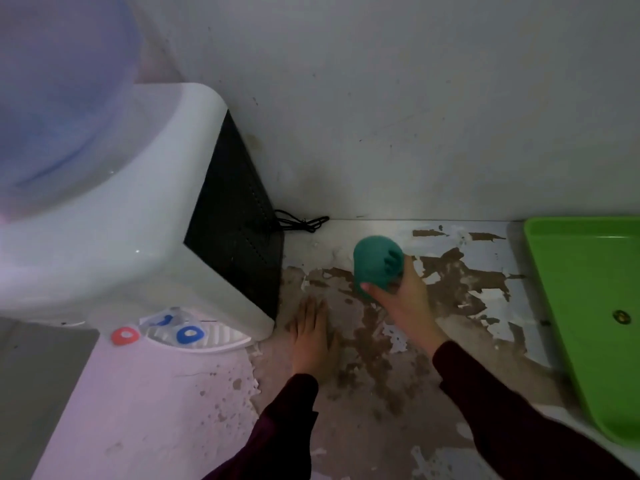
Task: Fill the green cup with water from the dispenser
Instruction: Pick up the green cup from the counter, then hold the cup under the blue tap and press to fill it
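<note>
My right hand [403, 299] grips the green cup [375, 263] from the near side, right of the dispenser; its base faces the camera, so it looks upside down or tilted. My left hand [310, 336] lies flat and open on the worn counter, close to the dispenser's front right corner. The white water dispenser [114, 216] stands at the left with a bluish bottle [59, 91] on top. Its red tap [125, 336] and blue tap [188, 334] hang over a white drip tray [221, 339].
A bright green tray [588, 306] sits at the right edge of the counter. A black cord [301, 221] lies by the wall behind the dispenser's black side panel [239, 230]. The counter surface [381, 375] is peeling and stained. A grey wall rises behind.
</note>
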### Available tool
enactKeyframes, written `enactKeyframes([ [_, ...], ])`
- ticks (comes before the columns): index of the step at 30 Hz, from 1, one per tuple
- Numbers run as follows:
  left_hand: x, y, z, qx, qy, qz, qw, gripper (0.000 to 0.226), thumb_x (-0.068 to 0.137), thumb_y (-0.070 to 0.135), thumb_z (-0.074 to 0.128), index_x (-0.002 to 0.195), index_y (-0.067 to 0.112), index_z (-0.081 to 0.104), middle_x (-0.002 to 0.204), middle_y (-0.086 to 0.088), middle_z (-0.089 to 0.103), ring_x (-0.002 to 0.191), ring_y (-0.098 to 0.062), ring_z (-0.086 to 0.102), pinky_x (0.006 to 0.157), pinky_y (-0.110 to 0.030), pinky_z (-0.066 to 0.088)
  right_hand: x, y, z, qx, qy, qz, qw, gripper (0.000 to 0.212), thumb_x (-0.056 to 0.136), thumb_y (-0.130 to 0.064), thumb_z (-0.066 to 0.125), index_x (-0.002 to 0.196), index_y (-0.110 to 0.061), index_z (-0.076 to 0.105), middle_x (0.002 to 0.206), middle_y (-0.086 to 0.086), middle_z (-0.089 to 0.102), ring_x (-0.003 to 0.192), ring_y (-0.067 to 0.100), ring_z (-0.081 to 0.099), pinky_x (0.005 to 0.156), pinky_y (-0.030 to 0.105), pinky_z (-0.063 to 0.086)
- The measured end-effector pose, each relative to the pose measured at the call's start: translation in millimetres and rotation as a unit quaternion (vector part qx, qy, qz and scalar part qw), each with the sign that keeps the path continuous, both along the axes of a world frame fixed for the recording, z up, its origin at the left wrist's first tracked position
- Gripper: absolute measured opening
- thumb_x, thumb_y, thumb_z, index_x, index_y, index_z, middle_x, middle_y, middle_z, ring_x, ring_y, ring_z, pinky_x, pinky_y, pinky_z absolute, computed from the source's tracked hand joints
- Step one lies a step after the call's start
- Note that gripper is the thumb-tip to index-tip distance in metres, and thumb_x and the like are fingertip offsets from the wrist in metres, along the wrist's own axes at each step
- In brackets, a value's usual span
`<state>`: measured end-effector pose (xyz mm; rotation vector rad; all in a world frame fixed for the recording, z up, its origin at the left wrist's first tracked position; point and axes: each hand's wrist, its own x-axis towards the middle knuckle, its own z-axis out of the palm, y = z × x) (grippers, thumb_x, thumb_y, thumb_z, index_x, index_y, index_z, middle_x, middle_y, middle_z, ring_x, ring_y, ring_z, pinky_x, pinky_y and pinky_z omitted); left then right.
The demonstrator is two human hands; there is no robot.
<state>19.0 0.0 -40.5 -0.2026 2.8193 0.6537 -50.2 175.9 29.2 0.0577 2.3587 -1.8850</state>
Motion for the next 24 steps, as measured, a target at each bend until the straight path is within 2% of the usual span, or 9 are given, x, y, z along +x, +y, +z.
enactKeyframes([
  [3, -1, -5, 23, 0.083, 0.014, 0.003, 0.996, 0.047, 0.094, 0.023, 0.046, 0.139, 0.01, 0.039, 0.155, -0.014, 0.025, 0.144, -0.025, 0.018, 0.115, -0.03, 0.014, 52, -8, 3, -0.006, -0.011, 0.009, 1.0, 0.073, 0.066, -0.052, 0.078, 0.128, -0.045, 0.04, 0.119, -0.025, 0.05, 0.106, -0.012, 0.051, 0.083, 0.013, 0.046],
  [5, 8, -10, 44, 0.194, 0.034, 0.058, 0.979, 0.03, 0.094, 0.015, 0.046, 0.12, 0.008, 0.057, 0.134, -0.013, 0.055, 0.125, -0.026, 0.048, 0.095, -0.014, 0.032, 78, -20, 3, -0.003, -0.019, 0.013, 1.0, 0.066, 0.064, -0.055, 0.078, 0.117, -0.057, 0.038, 0.114, -0.033, 0.048, 0.099, -0.023, 0.049, 0.073, 0.003, 0.045],
  [8, 35, -22, 76, 0.375, 0.037, 0.193, 0.906, 0.026, 0.098, 0.026, 0.041, 0.105, 0.018, 0.065, 0.112, -0.006, 0.066, 0.105, -0.021, 0.06, 0.085, -0.024, 0.043, 106, -45, -1, 0.001, -0.041, 0.027, 0.999, 0.063, 0.062, -0.053, 0.081, 0.112, -0.058, 0.042, 0.112, -0.029, 0.055, 0.1, -0.015, 0.055, 0.076, 0.008, 0.049],
  [10, 62, -38, 86, 0.442, 0.06, 0.202, 0.872, 0.026, 0.098, 0.033, 0.039, 0.098, 0.026, 0.064, 0.105, -0.003, 0.068, 0.101, -0.019, 0.063, 0.088, -0.035, 0.05, 123, -69, -3, -0.013, -0.051, 0.038, 0.998, 0.061, 0.062, -0.048, 0.083, 0.111, -0.052, 0.047, 0.11, -0.024, 0.06, 0.098, -0.008, 0.06, 0.073, 0.011, 0.052],
  [12, 86, -57, 92, 0.484, 0.082, 0.187, 0.851, 0.028, 0.095, 0.039, 0.043, 0.106, 0.024, 0.064, 0.11, -0.004, 0.068, 0.104, -0.019, 0.064, 0.091, -0.038, 0.052, 136, -91, -5, -0.031, -0.061, 0.051, 0.996, 0.06, 0.064, -0.037, 0.087, 0.11, -0.048, 0.049, 0.11, -0.02, 0.063, 0.093, -0.009, 0.062, 0.067, 0.009, 0.051],
  [14, 108, -79, 89, 0.512, 0.072, 0.159, 0.841, 0.041, 0.088, 0.049, 0.054, 0.119, 0.023, 0.059, 0.118, -0.002, 0.067, 0.109, -0.017, 0.063, 0.091, -0.035, 0.052, 148, -114, -5, -0.036, -0.064, 0.067, 0.995, 0.061, 0.064, -0.036, 0.087, 0.111, -0.046, 0.05, 0.111, -0.019, 0.063, 0.093, -0.01, 0.062, 0.067, 0.009, 0.051],
  [17, 130, -108, 85, 0.474, 0.058, 0.152, 0.866, 0.061, 0.069, 0.051, 0.075, 0.123, 0.034, 0.051, 0.119, 0.007, 0.064, 0.107, -0.009, 0.062, 0.085, -0.029, 0.056, 159, -150, 0, -0.015, -0.055, 0.12, 0.991, 0.057, 0.064, -0.054, 0.08, 0.11, -0.059, 0.048, 0.107, -0.027, 0.061, 0.095, -0.01, 0.061, 0.069, 0.01, 0.051],
  [20, 131, -133, 82, 0.443, 0.097, 0.187, 0.872, 0.057, 0.068, 0.026, 0.082, 0.112, 0.04, 0.048, 0.111, 0.009, 0.062, 0.099, -0.004, 0.062, 0.069, -0.018, 0.055, 160, -185, 2, -0.021, -0.068, 0.154, 0.985, 0.046, 0.07, -0.04, 0.074, 0.096, -0.07, 0.051, 0.107, -0.017, 0.062, 0.096, 0.004, 0.067, 0.076, 0.032, 0.06],
  [24, 115, -161, 83, 0.422, 0.118, 0.211, 0.874, 0.057, 0.07, 0.013, 0.08, 0.112, 0.03, 0.047, 0.106, 0.006, 0.062, 0.098, -0.008, 0.061, 0.065, -0.015, 0.054, 152, -214, 8, 0.0, -0.051, 0.171, 0.984, 0.053, 0.083, -0.017, 0.072, 0.105, -0.061, 0.051, 0.107, -0.013, 0.064, 0.096, 0.003, 0.066, 0.079, 0.028, 0.059],
])
